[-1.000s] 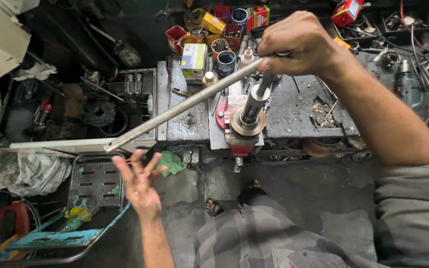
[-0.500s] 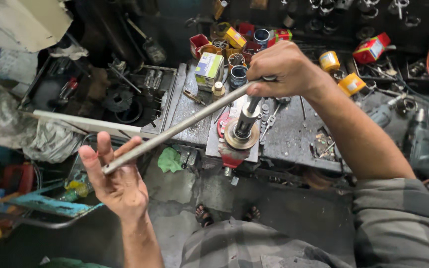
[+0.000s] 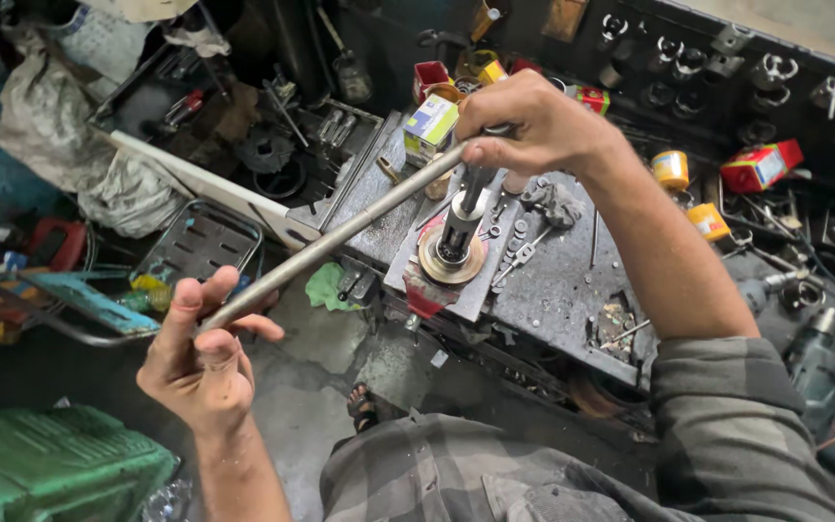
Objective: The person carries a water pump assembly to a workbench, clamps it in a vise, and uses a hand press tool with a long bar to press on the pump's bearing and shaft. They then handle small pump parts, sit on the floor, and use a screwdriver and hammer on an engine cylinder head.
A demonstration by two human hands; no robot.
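While gripped — rod long, grey.

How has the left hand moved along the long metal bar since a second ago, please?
Yes. The left hand, earlier open below the long metal bar, has risen and closed its grip on the bar's free end, while the upright shaft on the workbench stays put.

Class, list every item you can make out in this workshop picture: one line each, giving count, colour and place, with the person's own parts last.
long metal bar: one, grey, slanting from bench to lower left, held at both ends
upright shaft with round brass-coloured base: one, bench middle
dark steel workbench: one, centre
small cardboard box: one, white, yellow and green, bench rear
red box: one, right rear
green rag: one, below bench edge
green metal case: one, lower left
left hand: gripping bar's lower end
right hand: gripping bar's upper end
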